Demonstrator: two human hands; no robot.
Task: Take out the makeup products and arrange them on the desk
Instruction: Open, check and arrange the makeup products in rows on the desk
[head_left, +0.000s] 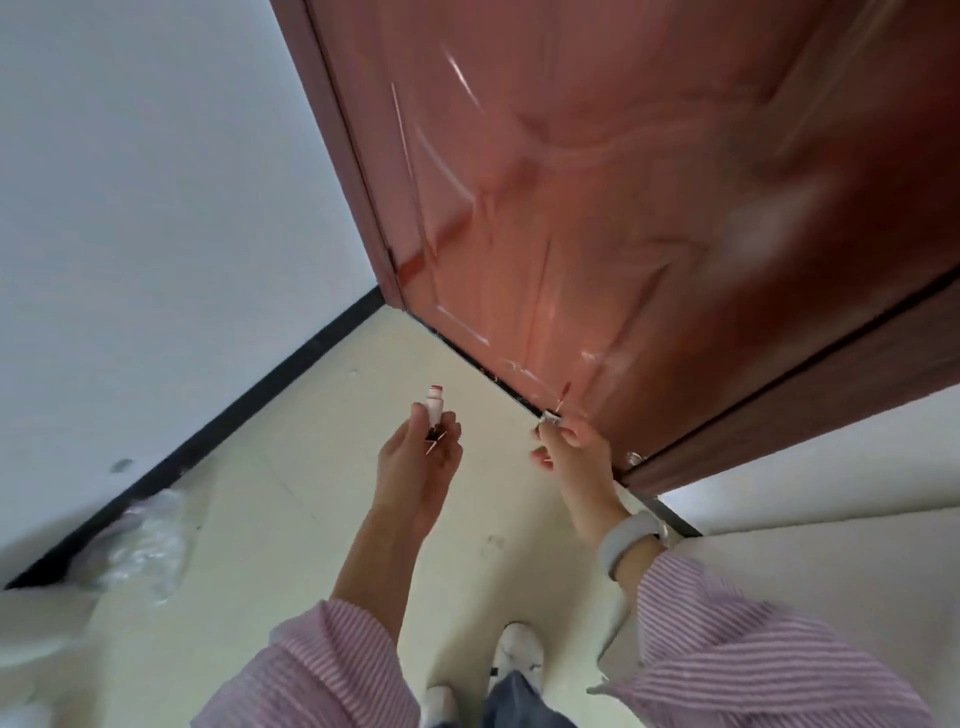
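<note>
My left hand (418, 467) grips a small lip-gloss tube (434, 404), white with a reddish open neck pointing up. My right hand (574, 447) pinches the silver cap of its applicator wand (556, 408); the thin wand with a red tip points up, in front of the door. The two hands are apart, roughly a hand's width between them. No desk and no other makeup products are in view.
A red-brown wooden door (597, 208) stands close ahead on the right. A white wall (156, 234) with a black skirting (234, 415) runs at left. Crumpled clear plastic (140, 545) lies on the pale floor at lower left. My white shoes (514, 654) show below.
</note>
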